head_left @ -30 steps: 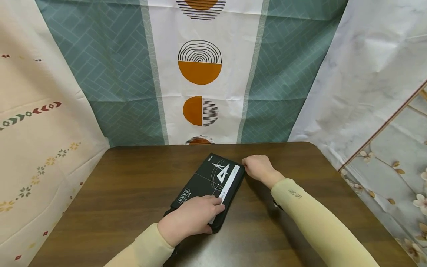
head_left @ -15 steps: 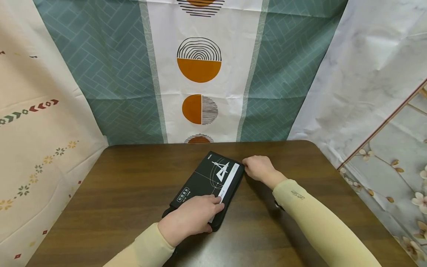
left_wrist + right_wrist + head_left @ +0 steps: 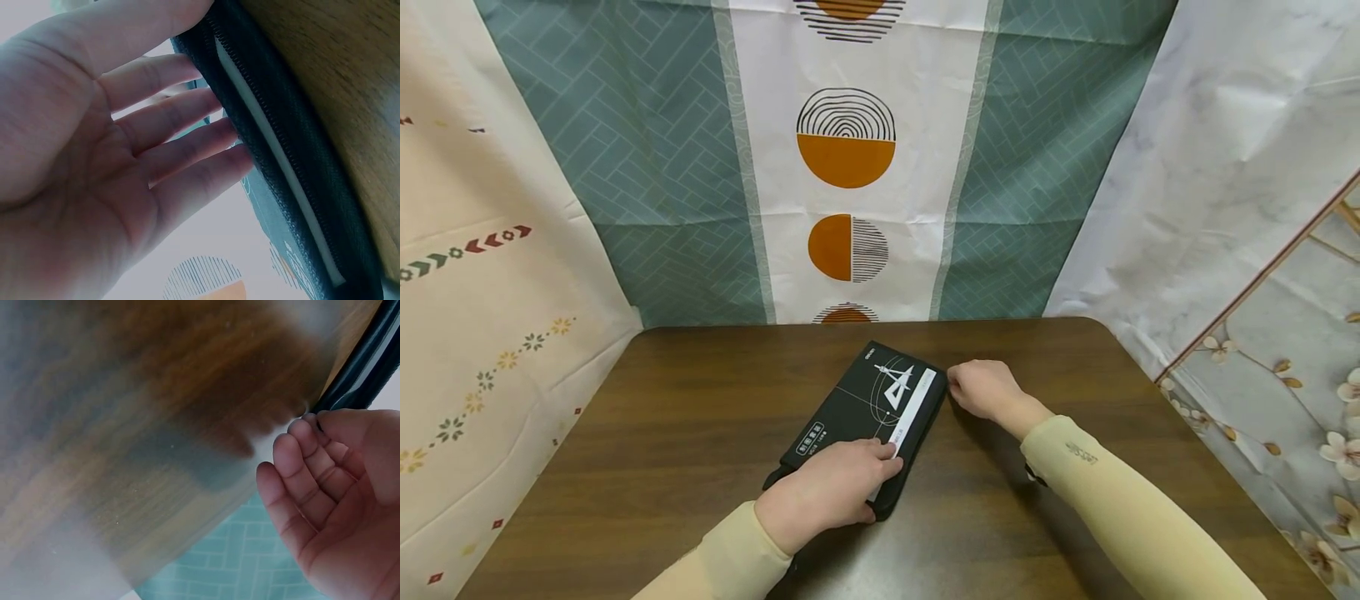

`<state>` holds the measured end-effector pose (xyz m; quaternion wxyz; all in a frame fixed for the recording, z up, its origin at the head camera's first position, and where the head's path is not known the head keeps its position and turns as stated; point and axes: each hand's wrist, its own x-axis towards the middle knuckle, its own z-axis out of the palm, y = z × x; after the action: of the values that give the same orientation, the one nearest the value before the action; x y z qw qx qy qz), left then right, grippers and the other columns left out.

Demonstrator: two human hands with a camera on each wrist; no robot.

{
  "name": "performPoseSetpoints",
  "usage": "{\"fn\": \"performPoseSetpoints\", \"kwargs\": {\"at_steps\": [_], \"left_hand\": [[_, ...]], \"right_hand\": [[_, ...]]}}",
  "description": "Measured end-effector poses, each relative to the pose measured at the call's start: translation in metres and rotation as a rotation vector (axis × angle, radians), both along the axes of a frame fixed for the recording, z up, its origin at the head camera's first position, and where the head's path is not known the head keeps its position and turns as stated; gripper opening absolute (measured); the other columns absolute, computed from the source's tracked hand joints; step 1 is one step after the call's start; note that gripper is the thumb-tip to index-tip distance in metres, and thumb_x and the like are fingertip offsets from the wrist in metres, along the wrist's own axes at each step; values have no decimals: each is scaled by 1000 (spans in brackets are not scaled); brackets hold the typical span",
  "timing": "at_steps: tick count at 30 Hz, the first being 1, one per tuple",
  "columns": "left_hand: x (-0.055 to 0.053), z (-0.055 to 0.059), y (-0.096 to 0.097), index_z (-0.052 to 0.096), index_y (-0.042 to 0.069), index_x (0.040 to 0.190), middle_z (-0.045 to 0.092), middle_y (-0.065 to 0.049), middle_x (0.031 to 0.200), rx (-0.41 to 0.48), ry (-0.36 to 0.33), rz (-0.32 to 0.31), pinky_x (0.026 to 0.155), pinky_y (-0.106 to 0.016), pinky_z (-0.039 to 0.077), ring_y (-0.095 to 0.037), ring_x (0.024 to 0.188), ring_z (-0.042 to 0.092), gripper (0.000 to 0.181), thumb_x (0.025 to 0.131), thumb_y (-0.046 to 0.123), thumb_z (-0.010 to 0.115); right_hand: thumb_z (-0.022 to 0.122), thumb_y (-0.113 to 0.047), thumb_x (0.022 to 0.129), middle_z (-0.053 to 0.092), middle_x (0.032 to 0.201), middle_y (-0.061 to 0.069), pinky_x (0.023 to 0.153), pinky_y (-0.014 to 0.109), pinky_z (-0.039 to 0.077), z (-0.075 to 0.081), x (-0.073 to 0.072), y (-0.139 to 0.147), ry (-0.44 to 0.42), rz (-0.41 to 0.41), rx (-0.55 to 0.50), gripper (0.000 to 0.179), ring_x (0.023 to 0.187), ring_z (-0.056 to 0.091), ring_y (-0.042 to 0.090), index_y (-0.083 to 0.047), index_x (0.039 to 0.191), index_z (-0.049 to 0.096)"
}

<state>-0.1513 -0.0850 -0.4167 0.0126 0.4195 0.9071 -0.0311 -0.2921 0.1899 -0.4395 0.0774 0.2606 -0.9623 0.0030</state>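
Note:
A black zip case (image 3: 850,400) lies slantwise on the table, its cover printed with a white compass and set square. My left hand (image 3: 831,487) holds its near end, fingers over the cover and thumb at the near side. In the left wrist view, a pale strip (image 3: 281,159) runs along the dark zip edge by those fingers. At the far right corner, my right hand (image 3: 988,392) pinches something small and dark between thumb and index finger. That pinched part is mostly hidden; the other fingers (image 3: 287,456) curl loosely. A dark strap or loop (image 3: 777,477) sticks out at the case's left end.
The brown wooden table (image 3: 685,417) carries the case near its middle. Behind it hangs a teal and white patterned cloth (image 3: 685,167). A cream cloth (image 3: 497,317) flanks the left side and a marbled, flowered one (image 3: 1195,208) the right.
My right hand has shifted slightly toward me and to the right, staying by the case's corner. The left hand and the case have hardly moved.

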Motion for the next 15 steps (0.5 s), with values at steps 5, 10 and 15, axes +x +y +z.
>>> {"fn": "performPoseSetpoints", "kwargs": {"at_steps": [5,10,15], "left_hand": [[0,-1,0,73,12,141,70,-9,146,14,-6,-3,109,-34,56,-23,132,67,69,81,31,102],[0,-2,-1,74,12,138,71,-9,144,18,20,-8,108,-34,56,-24,131,68,68,79,30,102],[0,-3,-1,74,13,138,71,-9,143,17,24,-12,108,-34,56,-24,129,68,68,79,31,102]], "right_hand": [[73,-8,97,65,70,2,62,49,56,0,7,-1,27,15,6,25,65,64,26,-16,75,63],[76,-9,96,65,69,2,61,49,56,-1,14,-5,31,36,23,25,64,64,25,-16,75,64],[77,-11,97,67,70,4,64,50,57,-4,20,-9,31,43,27,25,67,66,26,-16,75,66]]}}
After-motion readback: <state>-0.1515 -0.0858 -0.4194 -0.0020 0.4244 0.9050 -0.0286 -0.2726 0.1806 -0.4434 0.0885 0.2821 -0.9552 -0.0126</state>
